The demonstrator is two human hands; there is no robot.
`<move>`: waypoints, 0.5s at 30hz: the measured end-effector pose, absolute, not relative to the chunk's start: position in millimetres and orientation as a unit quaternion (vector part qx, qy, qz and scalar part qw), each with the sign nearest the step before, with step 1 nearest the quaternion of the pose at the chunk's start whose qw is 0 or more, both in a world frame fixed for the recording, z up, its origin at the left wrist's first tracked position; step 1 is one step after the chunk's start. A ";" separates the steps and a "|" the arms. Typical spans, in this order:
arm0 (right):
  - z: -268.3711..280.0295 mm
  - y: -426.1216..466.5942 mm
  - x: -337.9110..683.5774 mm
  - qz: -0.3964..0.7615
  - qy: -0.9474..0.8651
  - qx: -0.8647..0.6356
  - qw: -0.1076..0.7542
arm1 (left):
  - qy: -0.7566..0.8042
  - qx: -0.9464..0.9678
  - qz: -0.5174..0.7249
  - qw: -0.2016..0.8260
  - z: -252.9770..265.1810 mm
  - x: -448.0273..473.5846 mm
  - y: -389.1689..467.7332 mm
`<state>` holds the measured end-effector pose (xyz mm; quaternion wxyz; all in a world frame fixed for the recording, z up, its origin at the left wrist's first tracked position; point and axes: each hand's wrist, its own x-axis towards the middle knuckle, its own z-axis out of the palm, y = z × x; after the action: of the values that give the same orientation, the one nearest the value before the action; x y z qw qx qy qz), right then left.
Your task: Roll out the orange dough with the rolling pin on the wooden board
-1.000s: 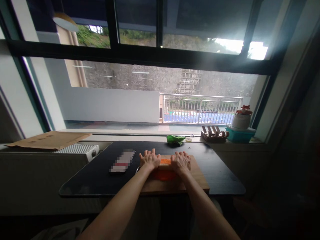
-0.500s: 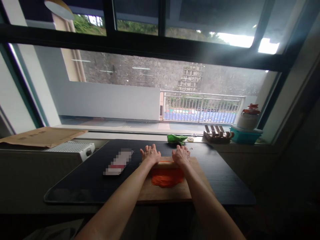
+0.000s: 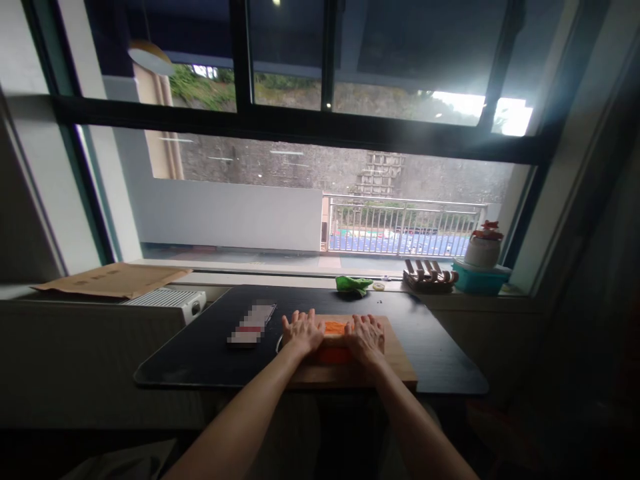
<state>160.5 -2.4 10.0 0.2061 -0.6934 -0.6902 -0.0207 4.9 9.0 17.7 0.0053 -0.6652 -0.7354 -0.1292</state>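
A wooden rolling pin [image 3: 335,341] lies crosswise over a sheet of orange dough [image 3: 331,355], which shows on both sides of it. My left hand [image 3: 302,331] presses palm-down on the pin's left end, fingers stretched forward and slightly apart. On the other end, my right hand [image 3: 367,335] lies the same way, its fingers spread over the top. Neither hand wraps round the pin, and both hide its ends. Beneath the dough is a wooden board [image 3: 399,360], on a black table [image 3: 190,363].
A phone [image 3: 251,325], blurred out, lies left of the board. At the table's far edge sit a green cloth [image 3: 353,285] and a small roll of tape [image 3: 379,287]. A brown rack [image 3: 430,277] and a teal box [image 3: 480,277] with a white jar [image 3: 483,250] stand on the sill.
Both hands have drawn the rolling pin back toward me over the dough, so more orange now shows beyond it and less in front. The camera view has tilted upward.
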 end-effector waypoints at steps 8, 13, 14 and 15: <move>16.7 36.3 157.0 -0.008 -0.675 -0.707 0.211 | -0.739 -0.651 -0.170 0.042 23.6 8.7 32.9; 24.3 69.9 155.8 0.002 -0.686 -0.699 0.201 | -0.743 -0.642 -0.184 0.050 26.8 6.0 65.2; 25.6 76.1 155.5 0.006 -0.687 -0.699 0.197 | -0.742 -0.642 -0.184 0.051 27.0 4.8 71.2; 26.6 81.6 155.3 0.011 -0.688 -0.699 0.193 | -0.742 -0.643 -0.184 0.051 26.9 3.6 76.3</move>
<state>155.3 81.6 26.6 0.1934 -0.6994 -0.6880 0.0111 3.6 76.3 26.9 0.0509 -0.6432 -0.7417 -0.1835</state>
